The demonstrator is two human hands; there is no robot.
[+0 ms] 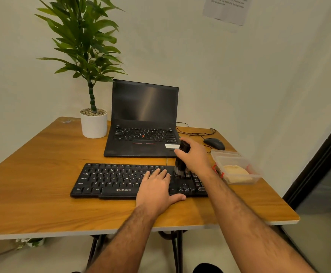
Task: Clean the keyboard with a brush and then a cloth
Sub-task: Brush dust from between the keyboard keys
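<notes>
- Keyboard (121, 180): black, full-size, lying flat on the wooden table (42, 174) near its front edge; taken here as the landmark for all places below.
- Left hand (156, 190): palm down on the keyboard's right-of-centre keys, fingers straight and close together, thumb stretched out along the keyboard's front edge; it holds nothing and presses the board flat.
- Right hand (195, 156): above the keyboard's right end, fingers and thumb curled round the handle of the brush.
- Brush (181, 160): black, held nearly upright with a slight tilt; its bristle end touches the keys between the main block and the number pad, just right of the left hand's fingertips.
- Cloth (237, 173): pale yellow, folded, lying inside a clear plastic container (227, 156) just right of the keyboard.
- Laptop (144, 125): black, lid open, screen dark, directly behind the keyboard.
- Mouse (214, 143): black, wired, behind the keyboard's right end, beyond the container.
- Potted plant (93, 123): white pot with pebbles and a tall green stem, behind the keyboard's left half, beside the laptop.
- Paper notice (227, 8): on the wall, high above and behind the keyboard; text too blurred to read.
</notes>
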